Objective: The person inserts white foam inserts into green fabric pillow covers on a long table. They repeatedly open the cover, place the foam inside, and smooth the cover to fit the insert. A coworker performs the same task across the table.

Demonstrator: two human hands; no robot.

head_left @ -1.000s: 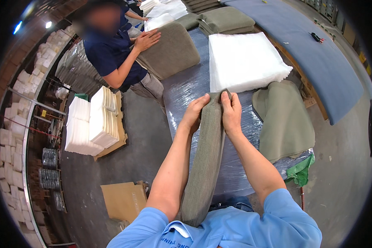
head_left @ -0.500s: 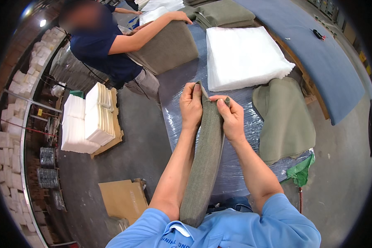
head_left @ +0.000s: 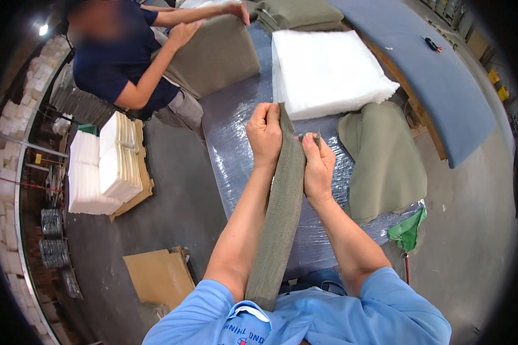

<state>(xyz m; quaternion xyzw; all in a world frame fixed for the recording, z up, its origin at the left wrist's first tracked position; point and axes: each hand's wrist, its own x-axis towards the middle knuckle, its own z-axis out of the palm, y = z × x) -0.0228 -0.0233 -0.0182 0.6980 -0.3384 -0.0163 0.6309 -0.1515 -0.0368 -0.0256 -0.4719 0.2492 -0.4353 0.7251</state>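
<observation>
A grey-green fabric cushion cover (head_left: 277, 224) stands edge-on in front of me, its long narrow side running from my chest up to my hands. My left hand (head_left: 265, 133) is closed on its far left corner, fingers folded over the rim. Opposite it, my right hand (head_left: 316, 167) pinches the cloth at the far right corner, thumb on top, with a small flap of fabric sticking up. Whatever is inside the cover is hidden. Just past my hands lies a stack of white padding sheets (head_left: 328, 72). Folded green cloth (head_left: 385, 167) rests to the right of my right hand.
A plastic-wrapped table (head_left: 227, 167) lies under my hands. Far left, a person (head_left: 121, 63) in dark blue handles a covered cushion (head_left: 218, 57). White foam blocks (head_left: 106, 164) and cardboard (head_left: 158, 276) are on the floor at left. A blue-topped table (head_left: 431, 86) holds a small dark tool (head_left: 433, 45).
My view has shifted slightly, so the surroundings sit further left. My right hand has moved a little down along the cover. The other person's arms have shifted on their cushion.
</observation>
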